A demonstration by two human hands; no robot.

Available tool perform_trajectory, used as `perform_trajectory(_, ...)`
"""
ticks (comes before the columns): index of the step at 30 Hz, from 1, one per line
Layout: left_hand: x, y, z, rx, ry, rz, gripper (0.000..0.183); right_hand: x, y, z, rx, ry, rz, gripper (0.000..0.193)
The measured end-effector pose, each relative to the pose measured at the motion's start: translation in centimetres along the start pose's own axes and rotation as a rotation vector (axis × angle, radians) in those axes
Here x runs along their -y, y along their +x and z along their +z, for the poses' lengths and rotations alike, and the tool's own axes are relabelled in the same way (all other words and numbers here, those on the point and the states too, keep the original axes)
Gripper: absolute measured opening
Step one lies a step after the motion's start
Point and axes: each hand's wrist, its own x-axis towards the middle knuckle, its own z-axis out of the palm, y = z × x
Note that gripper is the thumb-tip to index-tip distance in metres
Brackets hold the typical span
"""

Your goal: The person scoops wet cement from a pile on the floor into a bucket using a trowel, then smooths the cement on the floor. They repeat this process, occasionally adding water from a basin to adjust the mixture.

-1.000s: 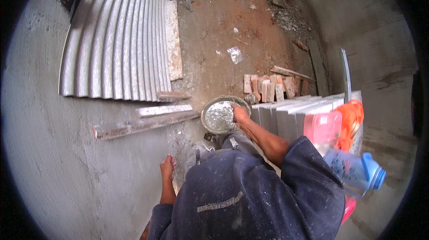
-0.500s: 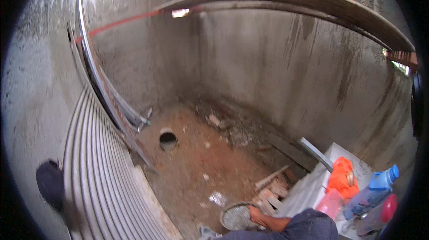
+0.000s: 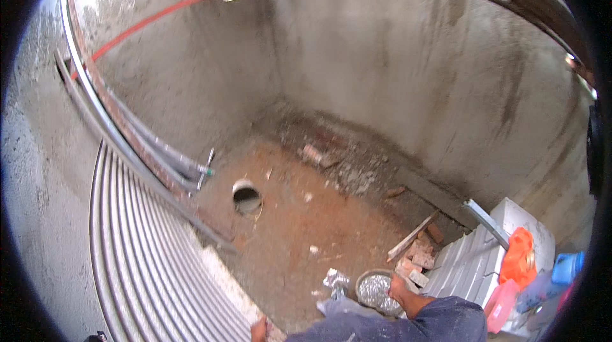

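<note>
Right hand (image 3: 400,289) grips round basin (image 3: 358,286) by its rim; left hand (image 3: 259,330), apart, nears pale board (image 3: 231,286), grip indeterminable.

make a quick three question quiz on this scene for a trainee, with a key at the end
1. Which of the person's hands holds the round basin by its rim?
2. True or false: the corrugated sheet lies to the left of the dark opening in the floor.
3. What colour is the crumpled bundle next to the pink container?
a) green
b) orange
c) black

Key: 1. the right hand; 2. true; 3. b
</note>
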Motion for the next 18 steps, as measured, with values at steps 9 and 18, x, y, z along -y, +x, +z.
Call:
perform_trajectory(9, -5.4, 6.9, 5.0, 0.058, -0.081, -0.096, 0.037, 5.8, 0.5, 4.6, 0.079, 0.140, 0.195, 0.024)
perform_trajectory(18, -15.7, 14.3, 21.4, 0.660, -0.145, -0.307, 0.068, 26.3, -14.8, 2.1, 0.202, -0.227, -0.243, 0.033)
